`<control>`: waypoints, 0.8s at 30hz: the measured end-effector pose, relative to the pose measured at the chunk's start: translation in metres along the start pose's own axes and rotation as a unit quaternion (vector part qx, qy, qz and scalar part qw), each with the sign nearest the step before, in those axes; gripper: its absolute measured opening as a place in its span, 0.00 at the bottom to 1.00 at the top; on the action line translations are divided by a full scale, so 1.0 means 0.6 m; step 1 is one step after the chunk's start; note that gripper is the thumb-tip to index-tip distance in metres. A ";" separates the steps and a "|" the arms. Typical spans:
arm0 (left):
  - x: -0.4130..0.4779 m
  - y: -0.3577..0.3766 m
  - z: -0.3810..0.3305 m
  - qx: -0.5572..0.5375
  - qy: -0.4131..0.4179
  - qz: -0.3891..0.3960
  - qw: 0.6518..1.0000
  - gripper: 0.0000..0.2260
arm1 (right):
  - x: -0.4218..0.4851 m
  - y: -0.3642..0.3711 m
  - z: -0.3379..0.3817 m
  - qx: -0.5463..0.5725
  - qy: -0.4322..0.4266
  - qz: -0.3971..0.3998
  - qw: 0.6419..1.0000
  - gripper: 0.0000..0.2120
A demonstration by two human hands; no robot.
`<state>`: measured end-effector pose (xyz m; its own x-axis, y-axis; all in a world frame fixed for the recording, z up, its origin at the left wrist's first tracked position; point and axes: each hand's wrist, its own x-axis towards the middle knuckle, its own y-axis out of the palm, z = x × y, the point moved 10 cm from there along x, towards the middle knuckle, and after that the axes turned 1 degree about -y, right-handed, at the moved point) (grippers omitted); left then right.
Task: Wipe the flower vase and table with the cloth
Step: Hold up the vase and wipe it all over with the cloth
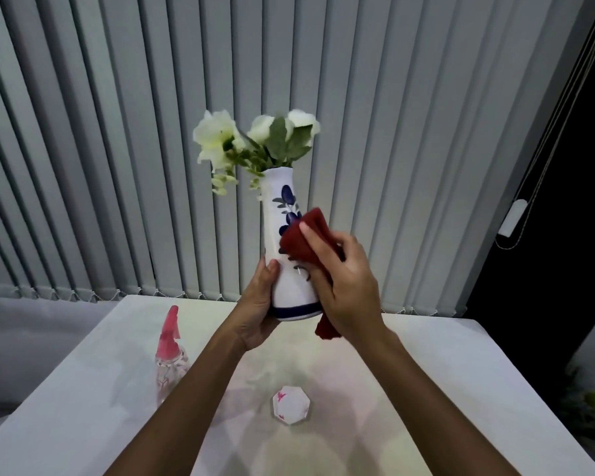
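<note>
A white vase (282, 214) with blue leaf patterns and a blue band near its base is lifted above the white table (409, 372). It holds white flowers (255, 139) with green leaves. My left hand (258, 304) grips the vase around its lower left side and base. My right hand (344, 283) presses a dark red cloth (303, 238) against the vase's right side, and a tail of the cloth hangs below my wrist.
A clear spray bottle (170, 355) with a pink trigger head stands on the table's left part. A small white octagonal dish (291, 405) with pink marks sits near the table's middle. Grey vertical blinds (117, 149) hang behind the table.
</note>
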<state>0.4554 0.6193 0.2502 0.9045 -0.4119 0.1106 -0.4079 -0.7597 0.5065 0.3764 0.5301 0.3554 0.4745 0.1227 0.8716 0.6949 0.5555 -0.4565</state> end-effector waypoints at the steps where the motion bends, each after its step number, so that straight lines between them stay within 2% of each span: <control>1: -0.001 0.008 0.003 0.010 -0.005 0.011 1.000 0.48 | 0.021 -0.005 -0.004 0.009 0.017 -0.002 1.000 0.21; 4: -0.007 0.033 0.008 0.014 -0.016 0.046 0.999 0.43 | 0.062 -0.012 -0.035 0.071 0.095 -0.011 0.993 0.22; 7: -0.006 0.047 0.006 0.011 -0.004 0.077 0.997 0.38 | 0.055 0.004 -0.065 0.160 0.163 0.014 0.973 0.22; 9: -0.003 0.038 0.001 0.002 0.005 0.065 0.998 0.38 | 0.021 0.017 -0.067 0.189 0.177 0.027 0.966 0.21; 15: 0.009 0.001 -0.022 0.018 0.022 0.011 1.000 0.49 | -0.060 0.015 -0.017 0.084 0.073 -0.004 0.994 0.23; 20: 0.012 0.006 -0.025 0.054 0.015 0.010 0.998 0.37 | -0.006 0.000 0.005 0.026 0.060 -0.020 0.998 0.24; 24: 0.005 0.025 -0.014 0.080 -0.002 0.043 0.996 0.42 | 0.056 -0.008 -0.009 0.015 0.095 -0.020 0.995 0.26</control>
<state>0.4533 0.6110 0.2654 0.8654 -0.4798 0.1441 -0.4979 -0.7919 0.3534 0.3918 0.5270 0.3858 0.5426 -0.0548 0.8382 0.7001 0.5809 -0.4152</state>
